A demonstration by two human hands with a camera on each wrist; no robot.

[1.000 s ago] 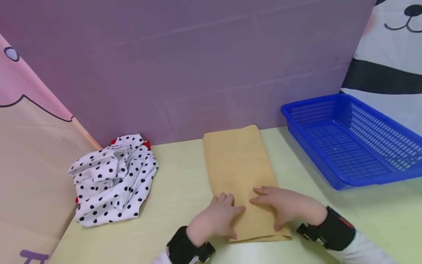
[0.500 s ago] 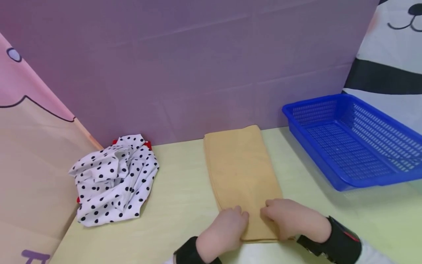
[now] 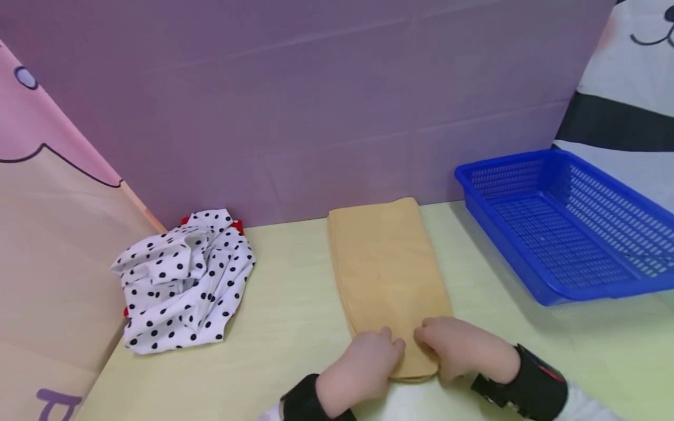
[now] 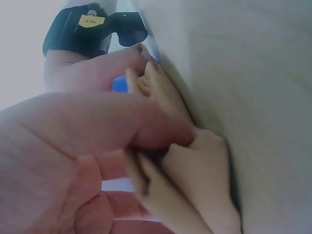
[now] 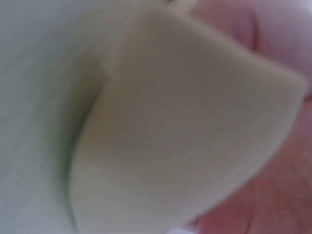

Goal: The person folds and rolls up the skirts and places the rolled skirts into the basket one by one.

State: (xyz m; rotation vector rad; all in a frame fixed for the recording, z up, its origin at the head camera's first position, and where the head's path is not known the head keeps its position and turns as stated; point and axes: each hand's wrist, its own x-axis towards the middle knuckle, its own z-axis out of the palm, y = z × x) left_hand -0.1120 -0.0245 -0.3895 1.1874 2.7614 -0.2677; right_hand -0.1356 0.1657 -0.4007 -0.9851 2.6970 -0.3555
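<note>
A folded tan cloth [image 3: 387, 263] lies lengthwise on the table in the head view. My left hand [image 3: 363, 368] pinches its near edge at the left. In the left wrist view the thumb [image 4: 161, 126] tucks between the layers of that cloth, with the other fingers on its far side. Opposite, my right hand [image 3: 463, 351] grips the near right corner with curled fingers. A slightly lifted flap of the cloth [image 5: 180, 122] fills much of the right wrist view and hides part of that hand.
At the left lies a crumpled white cloth with black dots [image 3: 189, 286] and bits of red at its edges. A blue plastic basket [image 3: 547, 228] stands at the right. Purple fabric [image 3: 316, 117] hangs along the back of the table [image 3: 289, 280].
Both hands went from lying spread on the cloth to gripping its near edge. That edge has since narrowed and drawn slightly away from me between the hands.
</note>
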